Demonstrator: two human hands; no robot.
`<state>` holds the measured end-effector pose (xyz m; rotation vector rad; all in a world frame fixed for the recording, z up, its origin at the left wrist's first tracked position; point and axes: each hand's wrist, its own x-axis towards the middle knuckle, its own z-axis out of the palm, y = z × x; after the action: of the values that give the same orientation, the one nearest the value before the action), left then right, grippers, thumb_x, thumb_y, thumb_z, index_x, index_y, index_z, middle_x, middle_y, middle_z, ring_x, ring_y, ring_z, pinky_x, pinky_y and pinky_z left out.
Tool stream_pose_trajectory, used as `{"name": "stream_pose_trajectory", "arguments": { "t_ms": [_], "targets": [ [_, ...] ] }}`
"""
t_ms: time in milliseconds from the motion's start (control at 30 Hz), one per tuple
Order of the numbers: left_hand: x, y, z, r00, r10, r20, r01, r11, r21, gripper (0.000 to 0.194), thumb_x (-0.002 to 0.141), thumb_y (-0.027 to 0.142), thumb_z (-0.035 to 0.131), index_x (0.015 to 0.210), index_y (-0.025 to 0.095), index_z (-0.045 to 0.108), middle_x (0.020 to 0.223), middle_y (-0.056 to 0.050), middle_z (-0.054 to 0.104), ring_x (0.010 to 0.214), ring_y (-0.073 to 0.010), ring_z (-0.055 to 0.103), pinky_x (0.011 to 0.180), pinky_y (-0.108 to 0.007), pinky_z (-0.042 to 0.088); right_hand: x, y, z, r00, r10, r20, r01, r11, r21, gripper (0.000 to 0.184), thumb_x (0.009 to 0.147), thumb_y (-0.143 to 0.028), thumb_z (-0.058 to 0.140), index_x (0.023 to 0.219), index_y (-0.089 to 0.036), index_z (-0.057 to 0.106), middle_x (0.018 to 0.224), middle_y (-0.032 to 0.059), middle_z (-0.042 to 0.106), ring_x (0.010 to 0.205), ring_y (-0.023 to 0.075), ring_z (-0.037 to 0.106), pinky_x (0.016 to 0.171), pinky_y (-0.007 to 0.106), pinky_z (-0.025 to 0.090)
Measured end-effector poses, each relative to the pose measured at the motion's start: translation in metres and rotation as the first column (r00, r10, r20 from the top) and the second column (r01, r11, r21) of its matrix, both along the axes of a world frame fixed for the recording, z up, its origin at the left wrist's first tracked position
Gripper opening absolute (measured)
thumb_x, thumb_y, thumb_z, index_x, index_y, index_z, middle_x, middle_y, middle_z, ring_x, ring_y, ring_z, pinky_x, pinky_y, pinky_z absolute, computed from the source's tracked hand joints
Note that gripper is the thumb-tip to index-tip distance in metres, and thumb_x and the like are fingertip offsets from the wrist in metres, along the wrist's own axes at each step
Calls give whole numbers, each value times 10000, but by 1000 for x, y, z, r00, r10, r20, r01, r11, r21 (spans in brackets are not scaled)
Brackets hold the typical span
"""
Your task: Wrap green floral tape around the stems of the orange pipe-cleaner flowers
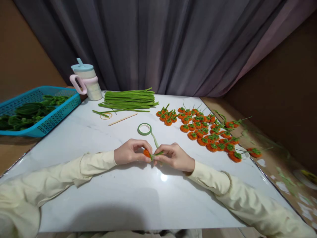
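Observation:
My left hand (131,152) pinches a small orange pipe-cleaner fruit (146,153) just above the white table (119,198). My right hand (173,156) is closed on its green stem (157,153), where a strip of green floral tape runs up to the tape roll (144,129) lying just beyond my hands. Both hands meet at the table's middle.
Many finished orange fruits with green tops (205,130) lie at the right. A bundle of green pipe cleaners (128,99), a wooden stick (123,119) and a rubber band (106,116) sit behind. A lidded cup (86,79) and a blue basket of green leaves (34,110) stand at left.

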<state>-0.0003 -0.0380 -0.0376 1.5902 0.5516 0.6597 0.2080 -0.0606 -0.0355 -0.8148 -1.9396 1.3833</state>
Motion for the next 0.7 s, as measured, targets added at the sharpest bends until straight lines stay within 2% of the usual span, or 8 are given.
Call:
{"name": "stream_pose_trajectory", "arguments": {
  "t_ms": [67,133,300,367,467,533,600,700],
  "targets": [
    [0,2,0,1000,-9,12,10,995,-99,152,683,200,714,733,110,602,742,-32,616,704,-131,573,676,-245,459,1,-1,1,997,-15,74,2,984,179,214,855,-327,533,798,-136,612,666,53,691,553,108,610,562,204,490],
    [0,4,0,1000,-6,12,8,983,-182,186,671,229,730,730,105,605,740,-40,624,687,-133,577,658,-248,462,2,0,1,992,-40,123,-5,938,347,187,876,-284,504,820,-145,616,699,52,696,579,105,616,569,192,482],
    [0,7,-1,999,27,41,-9,923,-386,267,610,283,788,714,98,626,725,-48,639,649,-124,574,641,-243,454,4,3,-2,984,-61,167,-71,726,684,195,911,-187,412,867,-122,590,682,66,638,584,113,558,536,207,446],
    [0,8,-2,997,35,63,-1,881,-473,291,589,297,804,713,93,638,708,-51,643,641,-126,577,642,-244,450,4,4,-3,977,-73,199,-118,592,798,218,916,-128,354,898,-100,570,647,69,606,567,124,522,512,227,429],
    [1,9,-3,996,39,80,16,805,-593,310,571,290,821,719,79,649,691,-58,646,642,-127,584,643,-235,440,5,5,-1,963,-143,230,-182,290,940,204,893,-49,339,937,-69,537,633,80,599,574,150,512,525,271,435],
    [2,8,-4,994,43,96,31,752,-659,310,564,270,827,715,67,649,679,-56,642,631,-118,581,631,-218,430,5,5,0,954,-191,231,-215,99,971,175,872,-21,374,960,-51,522,637,88,605,598,168,530,556,299,455],
    [4,7,-5,991,47,123,56,694,-718,300,569,259,826,690,56,641,652,-51,628,606,-105,567,611,-204,424,6,4,2,943,-231,238,-248,-15,969,167,852,-8,408,975,-30,519,655,104,615,618,182,546,570,318,470],
    [7,4,-5,986,78,147,73,589,-805,270,591,236,809,670,54,626,627,-42,602,583,-97,551,601,-205,432,7,4,3,933,-261,249,-282,-94,955,165,835,0,428,962,0,534,697,147,634,632,200,565,565,338,475]
  ]
}}
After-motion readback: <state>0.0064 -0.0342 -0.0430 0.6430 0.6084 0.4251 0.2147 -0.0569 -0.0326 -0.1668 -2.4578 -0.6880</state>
